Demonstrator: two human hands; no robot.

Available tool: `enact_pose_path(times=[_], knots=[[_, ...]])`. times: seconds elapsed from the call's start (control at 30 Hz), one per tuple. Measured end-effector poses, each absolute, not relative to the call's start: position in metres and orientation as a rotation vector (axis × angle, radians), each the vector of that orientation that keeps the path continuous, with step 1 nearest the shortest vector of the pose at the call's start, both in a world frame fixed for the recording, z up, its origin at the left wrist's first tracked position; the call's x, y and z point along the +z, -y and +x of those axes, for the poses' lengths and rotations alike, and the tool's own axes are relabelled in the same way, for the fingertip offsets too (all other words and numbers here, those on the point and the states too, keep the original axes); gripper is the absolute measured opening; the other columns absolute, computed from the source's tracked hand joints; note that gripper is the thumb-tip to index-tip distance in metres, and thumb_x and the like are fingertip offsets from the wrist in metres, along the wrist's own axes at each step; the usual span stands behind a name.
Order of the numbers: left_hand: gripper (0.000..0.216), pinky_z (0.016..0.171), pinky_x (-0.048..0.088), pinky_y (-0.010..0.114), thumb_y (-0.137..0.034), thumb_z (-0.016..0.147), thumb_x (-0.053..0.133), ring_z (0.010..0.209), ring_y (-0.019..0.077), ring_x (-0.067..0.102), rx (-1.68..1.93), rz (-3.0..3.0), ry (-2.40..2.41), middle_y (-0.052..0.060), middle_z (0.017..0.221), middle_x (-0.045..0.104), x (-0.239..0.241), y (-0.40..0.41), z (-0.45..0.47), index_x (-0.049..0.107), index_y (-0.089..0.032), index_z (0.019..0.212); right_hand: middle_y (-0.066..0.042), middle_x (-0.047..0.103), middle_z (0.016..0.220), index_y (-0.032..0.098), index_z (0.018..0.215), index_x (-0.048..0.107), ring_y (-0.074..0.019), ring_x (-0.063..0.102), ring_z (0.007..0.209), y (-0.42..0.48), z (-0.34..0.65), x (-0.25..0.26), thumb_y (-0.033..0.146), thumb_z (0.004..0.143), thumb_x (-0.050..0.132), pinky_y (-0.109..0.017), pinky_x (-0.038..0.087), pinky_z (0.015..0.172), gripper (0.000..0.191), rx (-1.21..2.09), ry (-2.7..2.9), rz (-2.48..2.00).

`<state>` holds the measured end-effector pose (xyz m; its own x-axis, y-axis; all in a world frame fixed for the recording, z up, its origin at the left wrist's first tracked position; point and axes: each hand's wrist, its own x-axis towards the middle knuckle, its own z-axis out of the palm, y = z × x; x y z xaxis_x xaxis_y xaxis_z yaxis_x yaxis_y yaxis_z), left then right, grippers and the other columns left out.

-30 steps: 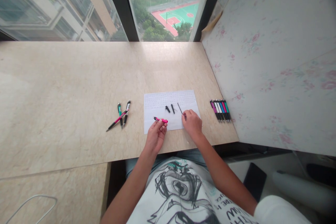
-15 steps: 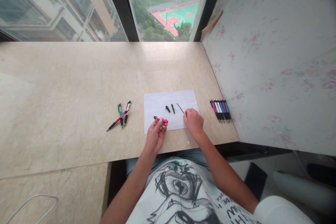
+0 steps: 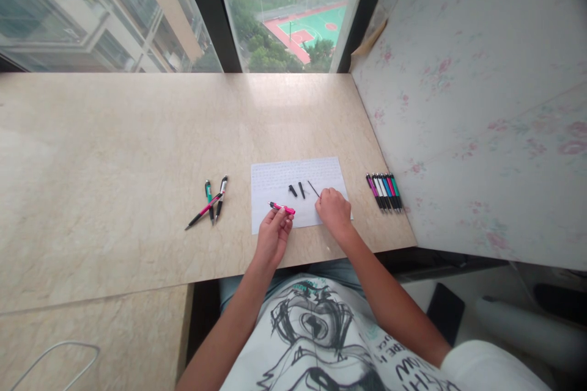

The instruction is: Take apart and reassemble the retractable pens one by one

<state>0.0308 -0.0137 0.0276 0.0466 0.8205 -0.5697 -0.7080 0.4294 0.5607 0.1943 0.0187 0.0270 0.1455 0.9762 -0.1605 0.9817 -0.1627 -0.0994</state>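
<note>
My left hand (image 3: 274, 233) pinches the pink barrel of a pen (image 3: 281, 208), its clicker end pointing left, above the lower half of a white paper (image 3: 270, 171) with handwriting. My right hand (image 3: 334, 211) rests on the right part of this sheet, fingers closed at the lower end of a thin dark pen refill (image 3: 313, 188); the fingertips hide that end. Between the hands lie a short black pen part with a clip-like shape (image 3: 292, 190) and a black tapered pen piece (image 3: 301, 190). A faint small thing beside it is too small to make out.
Left of the paper, a pink pen (image 3: 202, 212) lies across a green pen (image 3: 208, 190) and a white pen (image 3: 222, 188). Several pens (image 3: 384, 192) stand in a row at right, by the papered wall (image 3: 458, 134). A white cable (image 3: 68, 343) lies front left.
My right hand has shifted slightly left, closer in around the refill's lower end. My left hand with the pink barrel has barely moved.
</note>
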Motion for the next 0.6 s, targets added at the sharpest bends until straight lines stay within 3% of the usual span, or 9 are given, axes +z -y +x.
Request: enact_pose_path(times=[0.17,0.27,0.37,0.6], knots=[[0.017,0.061,0.05,0.013,-0.017,0.073,0.077,0.068,0.0062,0.061,1.185,0.12,-0.965,0.003,0.08,0.066,0.026,0.014,0.029,0.066,-0.012,0.085,-0.008,0.067,0.087,0.017,0.083,0.062,-0.0197,0.061,0.079,-0.015,0.201,0.032,0.019,0.087,0.05,-0.028,0.043,0.065,0.012,-0.512,-2.148,2.473],[0.014,0.061,0.05,0.014,-0.015,0.074,0.075,0.068,0.007,0.061,1.211,0.102,-0.952,0.004,0.08,0.067,0.024,0.012,0.025,0.066,-0.012,0.084,-0.003,0.067,0.079,0.019,0.085,0.061,-0.0159,0.062,0.071,-0.003,0.204,0.035,0.019,0.085,0.053,-0.026,0.045,0.065,0.008,-1.061,-2.343,2.486],[0.011,0.061,0.05,0.014,-0.014,0.076,0.072,0.069,0.0072,0.062,1.253,0.081,-0.947,0.005,0.08,0.067,0.022,0.009,0.022,0.065,-0.012,0.084,0.0,0.067,0.078,0.02,0.101,0.061,-0.0144,0.063,0.07,0.009,0.204,0.04,0.02,0.084,0.055,-0.025,0.049,0.067,0.018,-1.585,-2.446,2.417],[0.007,0.06,0.05,0.014,-0.013,0.079,0.07,0.064,0.0057,0.06,1.334,0.054,-0.962,0.004,0.077,0.067,0.021,0.004,0.017,0.064,-0.011,0.083,-0.002,0.064,0.077,0.019,0.083,0.068,-0.0147,0.059,0.071,0.02,0.198,0.051,0.015,0.083,0.057,-0.027,0.048,0.067,0.012,-1.494,-2.735,2.345]])
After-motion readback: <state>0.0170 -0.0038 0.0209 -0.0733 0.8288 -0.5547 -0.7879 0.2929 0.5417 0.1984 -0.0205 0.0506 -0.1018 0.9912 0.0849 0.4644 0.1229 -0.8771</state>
